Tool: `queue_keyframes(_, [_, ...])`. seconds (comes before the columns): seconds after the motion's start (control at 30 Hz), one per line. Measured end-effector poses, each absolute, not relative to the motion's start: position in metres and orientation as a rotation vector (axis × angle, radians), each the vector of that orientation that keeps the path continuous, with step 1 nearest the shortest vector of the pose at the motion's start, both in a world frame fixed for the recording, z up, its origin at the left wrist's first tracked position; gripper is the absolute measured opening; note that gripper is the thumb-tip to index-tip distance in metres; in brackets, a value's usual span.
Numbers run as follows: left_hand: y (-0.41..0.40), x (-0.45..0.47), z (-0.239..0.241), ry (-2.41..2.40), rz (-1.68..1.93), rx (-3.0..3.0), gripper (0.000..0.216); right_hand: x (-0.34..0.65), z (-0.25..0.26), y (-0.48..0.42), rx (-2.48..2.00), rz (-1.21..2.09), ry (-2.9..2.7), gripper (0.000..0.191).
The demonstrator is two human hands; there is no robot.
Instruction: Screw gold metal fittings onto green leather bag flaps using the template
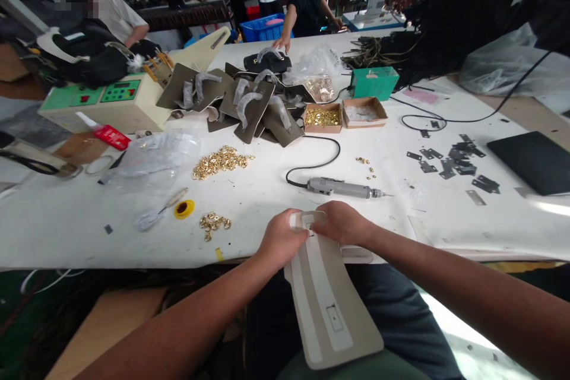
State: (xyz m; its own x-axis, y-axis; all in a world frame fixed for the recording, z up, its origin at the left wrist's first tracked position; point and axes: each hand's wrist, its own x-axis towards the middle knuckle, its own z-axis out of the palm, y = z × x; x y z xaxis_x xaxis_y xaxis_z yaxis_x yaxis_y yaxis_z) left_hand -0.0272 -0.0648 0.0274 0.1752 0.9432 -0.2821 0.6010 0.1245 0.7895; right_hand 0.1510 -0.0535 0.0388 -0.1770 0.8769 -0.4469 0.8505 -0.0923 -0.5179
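A beige bag panel [318, 291] with pale strips and small marked rectangles hangs over the table's front edge toward my lap. My left hand [284, 236] grips its upper left side, thumb on top. On the upper right side, my right hand [341, 222] is closed round the same panel, thumb pressed near a marked rectangle. The fingers beneath the panel are hidden. Just beyond my hands lies a grey electric screwdriver [341, 187] with its bit pointing right. A small heap of gold metal rings or clasps [214, 224] lies to the left of my hands.
Bag panels with wrapped handles [247, 101] are piled at the back, beside a box of gold fittings [323, 117]. Dark metal plates [461, 157] are scattered at right. A larger gold heap [220, 161] and a yellow tape roll [184, 209] lie left. A co-worker's hand [282, 43] reaches across the far side.
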Motion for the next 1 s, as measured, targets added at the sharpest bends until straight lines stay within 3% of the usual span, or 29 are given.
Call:
queue_keyframes(0.23, [-0.083, -0.029, 0.021, 1.565, 0.683, 1.916, 0.052, 0.151, 0.040, -0.054, -1.991, 1.095, -2.138, 0.020])
queue_keyframes(0.47, [-0.080, -0.036, -0.004, 1.402, 0.756, 2.338, 0.018, 0.150, 0.040, -0.053, -2.014, 1.055, -2.149, 0.025])
queue_keyframes(0.8, [-0.069, -0.040, -0.004, 1.404, 0.713, 2.336, 0.019, 0.155, 0.042, -0.063, -1.899, 0.954, -2.051, 0.028])
queue_keyframes(0.9, [-0.065, -0.040, -0.004, 1.408, 0.684, 2.370, 0.017, 0.183, 0.046, -0.073, -1.818, 0.895, -1.869, 0.034])
queue_keyframes(1.0, [-0.061, -0.043, -0.003, 1.393, 0.650, 2.405, 0.016, 0.238, 0.051, -0.081, -1.802, 0.716, -1.660, 0.025])
